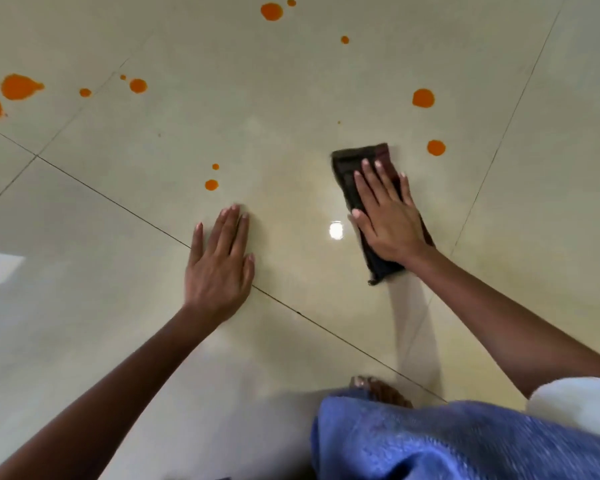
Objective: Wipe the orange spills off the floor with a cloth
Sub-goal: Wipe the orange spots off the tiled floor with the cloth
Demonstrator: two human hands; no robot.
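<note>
**One palm wiped, the other palm carried the weight**

The right hand (387,216) lay flat on the dark folded cloth (364,164), with fingers straight and spread. It pressed the cloth against the tiled floor (291,98) and did not grasp it. I judge that the open palm was chosen to give even pressure over the whole cloth, so that it could slide and take up liquid. The cloth's edges looked blurred, which suggested motion. The cloth lay a little right of the middle of the view, near the nearest spot (436,147) but not touching it.

The left hand (219,268) was also flat and open on bare tile and held nothing. Probably it served as a support for the person bending low, whose foot (378,389) and blue garment (465,441) showed at the bottom. Two small drops (211,185) sat just beyond its fingertips.

Most of the orange spills (20,86) were not yet wiped, at the far left and at the top. Much of the task seemed left to do.
</note>
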